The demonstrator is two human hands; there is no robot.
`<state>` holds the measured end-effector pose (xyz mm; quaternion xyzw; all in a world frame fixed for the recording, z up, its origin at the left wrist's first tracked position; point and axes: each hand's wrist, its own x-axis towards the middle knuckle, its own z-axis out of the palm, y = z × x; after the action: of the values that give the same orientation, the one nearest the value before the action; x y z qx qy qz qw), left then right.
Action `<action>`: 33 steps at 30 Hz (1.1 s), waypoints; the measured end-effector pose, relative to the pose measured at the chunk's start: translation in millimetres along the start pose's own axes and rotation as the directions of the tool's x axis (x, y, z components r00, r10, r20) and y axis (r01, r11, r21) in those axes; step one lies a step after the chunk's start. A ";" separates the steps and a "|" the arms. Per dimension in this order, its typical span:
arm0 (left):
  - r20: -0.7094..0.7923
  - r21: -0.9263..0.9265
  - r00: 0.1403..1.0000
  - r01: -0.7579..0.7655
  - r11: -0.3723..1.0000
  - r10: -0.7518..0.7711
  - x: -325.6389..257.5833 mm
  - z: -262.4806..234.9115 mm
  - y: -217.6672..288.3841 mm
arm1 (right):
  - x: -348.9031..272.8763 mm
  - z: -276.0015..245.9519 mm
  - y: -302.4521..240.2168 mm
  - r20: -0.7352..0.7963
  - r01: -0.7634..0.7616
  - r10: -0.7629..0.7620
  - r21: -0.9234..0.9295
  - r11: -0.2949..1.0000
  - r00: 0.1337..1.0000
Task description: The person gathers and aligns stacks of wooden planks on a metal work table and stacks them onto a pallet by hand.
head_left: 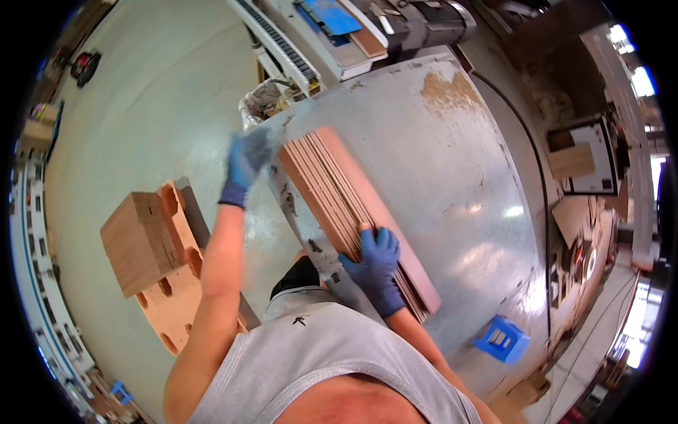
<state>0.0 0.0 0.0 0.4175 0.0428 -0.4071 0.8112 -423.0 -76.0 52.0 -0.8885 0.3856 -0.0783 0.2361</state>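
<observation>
A stack of thin reddish-brown wooden boards (339,191) lies lengthwise on the metal table (466,184), their long edges side by side. My right hand (378,268), in a blue glove, grips the near part of the stack, its fingers spread over the boards and the thumb side toward my body. My left hand (247,162), also blue-gloved, is raised off the table's left edge beside the far end of the stack. It is apart from the boards, and motion smears its fingers.
Left of me, wooden blocks (141,237) rest on a light plywood stand with cut-outs (173,300). A lined waste bin (265,102) and a machine with a rail (279,42) stand beyond the table. A blue plastic stool (502,338) is at the right, near a black cable (540,184).
</observation>
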 end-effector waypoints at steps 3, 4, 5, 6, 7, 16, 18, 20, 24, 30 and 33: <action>-0.011 0.145 0.998 -0.065 0.987 0.068 -0.7 10.3 -3.0 | -8.3 30.6 9.4 -0.144 0.054 -0.080 -0.180 0.982 0.986; 0.027 0.415 0.990 -0.140 0.899 0.141 -1.4 17.5 -6.8 | -6.9 31.1 9.8 -0.122 0.040 -0.061 -0.168 0.985 0.991; 0.088 0.646 0.975 -0.211 0.734 0.203 -1.4 24.8 -9.6 | -6.4 31.3 9.9 -0.100 0.028 -0.045 -0.157 0.987 0.994; 0.203 0.725 0.925 -0.363 0.585 0.323 2.5 14.3 -16.6 | -4.3 31.5 4.8 -0.086 0.050 -0.064 -0.158 0.986 0.994; 0.330 0.805 0.863 -0.469 0.363 0.383 -4.8 21.7 -30.2 | -5.7 32.4 4.6 -0.089 0.037 -0.052 -0.158 0.987 0.995; 0.828 0.424 0.500 -0.855 -0.299 -0.253 -103.5 120.0 -105.3 | -10.2 34.2 2.6 -0.104 0.025 -0.041 -0.153 0.988 0.994; 0.686 0.168 0.337 -0.936 -0.310 -0.645 -110.2 128.8 -113.4 | -11.1 35.3 1.1 -0.084 0.013 -0.027 -0.161 0.987 0.996; 0.628 0.065 0.308 -0.936 -0.347 -0.714 -111.0 134.7 -108.4 | -12.5 34.9 -1.2 -0.089 0.007 -0.021 -0.156 0.988 0.996; 0.618 -0.123 0.245 -0.908 -0.400 -0.747 -107.5 125.7 -110.0 | -25.7 52.4 -9.1 -0.133 0.014 -0.036 -0.166 0.986 0.991; 0.689 -0.071 0.237 -0.918 -0.390 -0.685 -101.8 111.5 -118.4 | -19.7 20.8 -18.1 -0.098 -0.038 0.044 0.058 0.998 0.994; 0.733 -0.010 0.236 -0.934 -0.357 -0.639 -102.3 109.8 -111.0 | 6.0 2.8 5.8 -0.305 0.057 -0.037 0.059 0.997 0.952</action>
<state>-175.0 -49.8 41.6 0.5064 -0.8590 -0.0715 0.0233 -421.7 -82.7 46.4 -0.8664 0.3932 -0.2323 0.2020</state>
